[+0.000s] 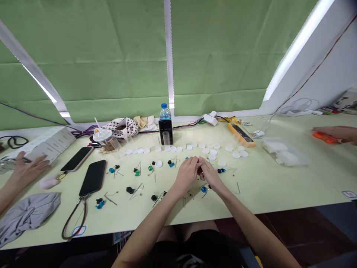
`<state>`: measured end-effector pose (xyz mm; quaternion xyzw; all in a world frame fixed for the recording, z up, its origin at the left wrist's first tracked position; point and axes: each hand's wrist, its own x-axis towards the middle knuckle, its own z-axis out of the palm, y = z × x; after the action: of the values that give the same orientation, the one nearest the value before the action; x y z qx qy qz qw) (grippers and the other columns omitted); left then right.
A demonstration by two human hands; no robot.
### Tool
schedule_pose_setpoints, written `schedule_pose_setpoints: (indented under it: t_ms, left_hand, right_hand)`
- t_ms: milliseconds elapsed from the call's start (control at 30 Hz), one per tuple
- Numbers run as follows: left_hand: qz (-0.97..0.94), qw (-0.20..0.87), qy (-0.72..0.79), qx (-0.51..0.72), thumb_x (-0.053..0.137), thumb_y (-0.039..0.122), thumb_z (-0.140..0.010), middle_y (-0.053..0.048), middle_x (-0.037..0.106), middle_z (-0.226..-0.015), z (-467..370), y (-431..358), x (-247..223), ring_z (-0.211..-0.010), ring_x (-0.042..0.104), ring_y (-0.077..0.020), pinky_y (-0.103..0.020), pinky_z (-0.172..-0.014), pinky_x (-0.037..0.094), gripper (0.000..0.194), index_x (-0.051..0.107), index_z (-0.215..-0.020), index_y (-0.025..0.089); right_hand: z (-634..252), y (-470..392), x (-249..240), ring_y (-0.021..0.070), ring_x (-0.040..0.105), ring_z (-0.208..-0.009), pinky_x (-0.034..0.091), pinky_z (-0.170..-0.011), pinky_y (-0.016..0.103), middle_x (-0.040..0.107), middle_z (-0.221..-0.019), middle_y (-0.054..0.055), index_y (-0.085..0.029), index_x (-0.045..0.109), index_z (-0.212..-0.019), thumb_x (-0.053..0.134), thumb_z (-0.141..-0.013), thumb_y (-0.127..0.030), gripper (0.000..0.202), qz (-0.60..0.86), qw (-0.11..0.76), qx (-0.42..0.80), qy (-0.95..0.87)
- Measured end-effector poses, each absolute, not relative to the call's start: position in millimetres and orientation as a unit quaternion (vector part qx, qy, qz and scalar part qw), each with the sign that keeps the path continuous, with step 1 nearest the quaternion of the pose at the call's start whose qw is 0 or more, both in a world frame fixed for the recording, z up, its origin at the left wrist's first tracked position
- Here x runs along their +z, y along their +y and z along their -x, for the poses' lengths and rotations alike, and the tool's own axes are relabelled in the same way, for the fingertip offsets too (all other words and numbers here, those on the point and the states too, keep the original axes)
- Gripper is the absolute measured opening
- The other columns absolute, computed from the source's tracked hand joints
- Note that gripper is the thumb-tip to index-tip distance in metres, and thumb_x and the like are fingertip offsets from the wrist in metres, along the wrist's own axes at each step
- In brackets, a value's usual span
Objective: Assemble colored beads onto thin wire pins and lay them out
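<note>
My left hand [187,173] and my right hand [209,172] meet above the table, fingers closed together around a small dark part that is mostly hidden. Beneath and beside them lie small metal pieces and a blue round part [203,189]. Further left are sets of small parts, among them a green one [150,168], a black one [129,190] and a blue one [99,204], with thin bent metal rods. To the right of my hands sits a black and blue part [221,170]. Several white round caps [222,163] lie behind my hands.
A phone [165,130] leans on a bottle [165,111] at the back. An orange power strip [241,134], a plastic bag [285,152], two phones and a drink cup [104,137] are around. Other people's hands are at far left [26,173] and far right [334,133].
</note>
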<state>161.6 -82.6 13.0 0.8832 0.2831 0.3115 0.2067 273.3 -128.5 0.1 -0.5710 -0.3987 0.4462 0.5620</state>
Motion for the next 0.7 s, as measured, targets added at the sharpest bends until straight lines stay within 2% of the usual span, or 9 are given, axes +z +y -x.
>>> schedule_pose_setpoints:
  t_ms: [100,167,233,333,433,500,533,600,700]
  left_hand:
    - [-0.889,0.127,0.301,0.321,0.027,0.028,-0.095,-0.007,0.053,-0.08,-163,-83,12,-0.073,0.047,-0.019,-0.03,-0.065,0.033,0.028,0.048,-0.081,0.018]
    - [-0.887,0.106,0.303,0.331,0.028,0.029,-0.095,-0.008,0.053,-0.08,-164,-84,12,-0.074,0.047,-0.0198,-0.03,-0.066,0.032,0.028,0.049,-0.08,0.018]
    - [-0.881,0.126,0.303,0.342,0.029,0.03,-0.094,-0.008,0.053,-0.077,-164,-85,12,-0.073,0.047,-0.0196,-0.03,-0.066,0.032,0.029,0.05,-0.077,0.018]
    - [-0.855,0.213,0.321,0.347,0.027,0.032,-0.095,-0.005,0.051,-0.068,-165,-85,11,-0.065,0.046,-0.0173,-0.028,-0.061,0.031,0.035,0.049,-0.071,0.018]
    - [-0.814,0.333,0.341,0.331,0.02,0.038,-0.095,-0.001,0.047,-0.058,-163,-83,11,-0.054,0.042,-0.0145,-0.027,-0.055,0.028,0.045,0.045,-0.064,0.019]
    - [-0.791,0.375,0.353,0.33,0.018,0.042,-0.095,0.0,0.046,-0.056,-161,-80,13,-0.052,0.041,-0.0137,-0.026,-0.054,0.027,0.048,0.044,-0.062,0.019]
    - [-0.788,0.37,0.36,0.334,0.018,0.043,-0.095,0.0,0.045,-0.055,-160,-80,14,-0.052,0.041,-0.0136,-0.026,-0.054,0.027,0.048,0.044,-0.062,0.019]
    - [-0.805,0.316,0.369,0.341,0.022,0.041,-0.094,0.0,0.045,-0.056,-159,-79,15,-0.053,0.041,-0.014,-0.026,-0.055,0.026,0.045,0.045,-0.063,0.018]
    - [-0.838,0.219,0.365,0.34,0.027,0.035,-0.094,-0.002,0.047,-0.057,-159,-81,14,-0.055,0.041,-0.0155,-0.027,-0.056,0.025,0.039,0.049,-0.065,0.018]
  right_hand:
    - [-264,-133,3,0.0071,0.019,-0.04,0.012,-0.037,0.021,0.027,-0.047,-0.008,-0.022,0.034,-0.064,0.037,-0.08,-0.069,0.049,0.555,0.564,0.496,-0.357]
    - [-258,-135,2,0.0072,0.018,-0.04,0.013,-0.038,0.021,0.025,-0.048,-0.008,-0.022,0.031,-0.062,0.036,-0.081,-0.067,0.049,0.555,0.576,0.487,-0.352]
    - [-254,-136,-1,0.0088,0.023,-0.041,0.019,-0.038,0.022,0.027,-0.049,-0.006,-0.023,0.03,-0.061,0.03,-0.084,-0.065,0.049,0.585,0.592,0.414,-0.368]
    - [-255,-137,-6,0.0144,0.04,-0.052,0.035,-0.049,0.027,0.038,-0.054,-0.001,-0.022,0.035,-0.062,0.021,-0.089,-0.06,0.049,0.655,0.563,0.207,-0.46]
    - [-262,-140,-2,0.021,0.052,-0.079,0.043,-0.071,0.033,0.054,-0.081,0.009,-0.021,0.049,-0.078,0.027,-0.09,-0.054,0.042,0.644,0.509,0.065,-0.568]
    - [-267,-141,4,0.0216,0.053,-0.089,0.044,-0.075,0.034,0.054,-0.102,0.012,-0.02,0.05,-0.1,0.034,-0.09,-0.052,0.037,0.619,0.518,0.068,-0.586]
    - [-268,-142,7,0.0207,0.054,-0.088,0.045,-0.073,0.033,0.054,-0.105,0.012,-0.02,0.048,-0.107,0.037,-0.089,-0.052,0.038,0.615,0.526,0.087,-0.58]
    - [-267,-143,13,0.0182,0.057,-0.073,0.044,-0.064,0.029,0.058,-0.089,0.007,-0.02,0.05,-0.103,0.037,-0.089,-0.052,0.037,0.628,0.518,0.134,-0.565]
    - [-264,-144,17,0.0151,0.048,-0.051,0.037,-0.055,0.027,0.047,-0.053,-0.001,-0.02,0.051,-0.069,0.026,-0.093,-0.051,0.047,0.67,0.453,0.16,-0.566]
